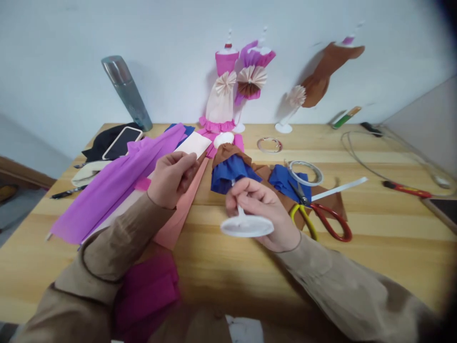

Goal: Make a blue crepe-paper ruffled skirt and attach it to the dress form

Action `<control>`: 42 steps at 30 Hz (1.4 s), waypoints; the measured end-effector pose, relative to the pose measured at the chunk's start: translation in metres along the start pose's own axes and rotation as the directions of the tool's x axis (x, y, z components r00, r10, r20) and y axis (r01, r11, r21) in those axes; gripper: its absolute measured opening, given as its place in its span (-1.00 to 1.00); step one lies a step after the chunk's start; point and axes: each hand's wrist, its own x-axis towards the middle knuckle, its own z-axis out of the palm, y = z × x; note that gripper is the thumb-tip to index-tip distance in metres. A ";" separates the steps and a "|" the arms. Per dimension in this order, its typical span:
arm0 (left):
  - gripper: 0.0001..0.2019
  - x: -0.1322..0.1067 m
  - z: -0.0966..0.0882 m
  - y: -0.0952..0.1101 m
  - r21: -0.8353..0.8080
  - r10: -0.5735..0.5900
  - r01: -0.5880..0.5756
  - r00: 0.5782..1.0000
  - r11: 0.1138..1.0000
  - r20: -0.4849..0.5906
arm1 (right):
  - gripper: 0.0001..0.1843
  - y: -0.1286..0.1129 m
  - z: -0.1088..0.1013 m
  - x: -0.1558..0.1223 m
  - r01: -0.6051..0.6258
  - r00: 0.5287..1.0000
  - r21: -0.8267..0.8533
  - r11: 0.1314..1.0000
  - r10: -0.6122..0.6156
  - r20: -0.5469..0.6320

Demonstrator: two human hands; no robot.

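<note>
My left hand (174, 176) pinches a small cream piece of paper (193, 144) by its near edge, above the coloured sheets. In my right hand (262, 209) is the thin stem of a miniature dress form (246, 227), its round white base tilted toward me. A blue ruffle (233, 174) and a brown crinkled layer (228, 152) wrap the form's body, which points away from me. Just right of my right hand lie scissors (307, 206) with one yellow and one red handle. A roll of white tape (305, 173) and blue paper (282, 178) are beside them.
Rolled purple paper (124, 186) covers the table's left side, near a phone (123, 142). A spray can (128, 93) and dressed miniature forms (220, 102) stand at the wall. Rightward are a cable (360, 159) and a red-handled tool (407, 189). Magenta paper (150, 290) hangs near me.
</note>
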 end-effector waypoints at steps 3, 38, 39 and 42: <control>-0.62 -0.004 0.001 -0.006 0.162 -0.218 0.186 0.953 0.969 0.208 | -0.77 -0.007 0.007 0.009 0.063 0.996 -0.025 0.998 -0.064 -0.064; -0.86 -0.016 0.031 -0.033 -0.209 -0.060 0.126 0.953 0.970 0.297 | -0.85 -0.052 -0.003 0.002 0.344 0.756 -0.935 0.081 -0.615 0.225; -0.85 -0.018 0.031 -0.029 -0.189 -0.084 0.146 0.949 0.971 0.302 | -0.93 -0.056 -0.009 0.007 0.332 0.754 -0.941 0.067 -0.619 0.222; -0.84 -0.024 0.032 -0.021 -0.112 -0.147 0.189 0.940 0.975 0.308 | -0.80 -0.059 -0.022 0.021 0.314 0.793 -0.949 0.014 -0.554 0.254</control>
